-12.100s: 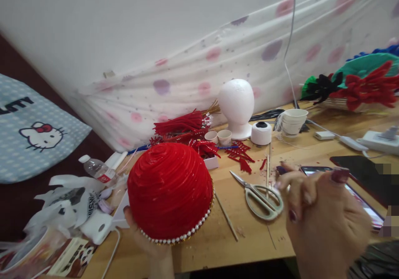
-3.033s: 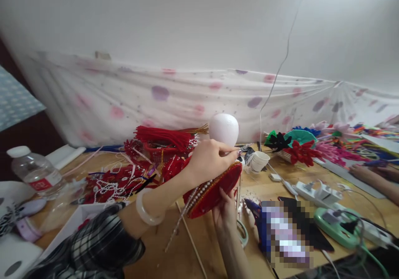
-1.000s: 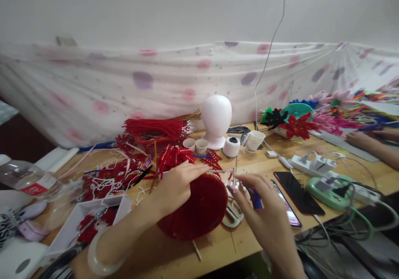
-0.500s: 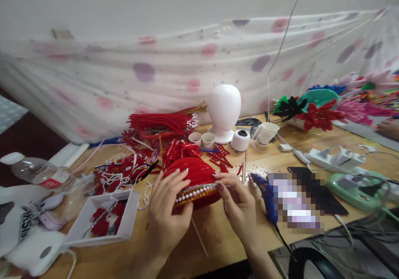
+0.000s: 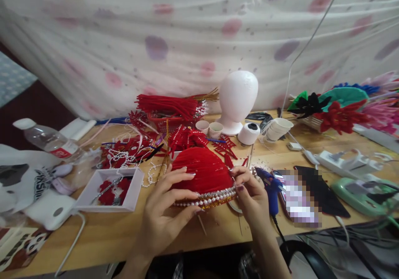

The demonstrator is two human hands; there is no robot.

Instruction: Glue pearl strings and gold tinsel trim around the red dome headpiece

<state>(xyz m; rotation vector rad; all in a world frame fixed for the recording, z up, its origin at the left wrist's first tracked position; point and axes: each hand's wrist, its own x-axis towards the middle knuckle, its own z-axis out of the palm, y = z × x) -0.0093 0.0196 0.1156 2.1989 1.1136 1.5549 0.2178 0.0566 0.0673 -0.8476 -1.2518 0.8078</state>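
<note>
A domed red cap [image 5: 201, 169] faces me, its lower edge bordered with rows of silver and gold trim and a string of white pearl beads [image 5: 215, 200]. My left hand [image 5: 168, 208] grips the cap's left side, fingers over the red cloth and thumb beneath the beaded rim. At the right end of the trim, the thumb and fingers of my right hand [image 5: 251, 194] pinch the edge. The cap's underside is hidden. A blue hot glue gun [image 5: 272, 192] lies just right of my right hand.
Behind the cap stand a white foam head [image 5: 238, 100], a thread cone [image 5: 248, 133] and paper cups [image 5: 279, 128]. On the left are a white box [image 5: 109, 206] with red flowers and a plastic bottle [image 5: 50, 140]. A phone [image 5: 282, 200] and power strips [image 5: 349, 165] lie right.
The cap has tilted, showing more of its red dome, and both hands have turned with it. My view has shifted, so the table things sit differently in the picture.
</note>
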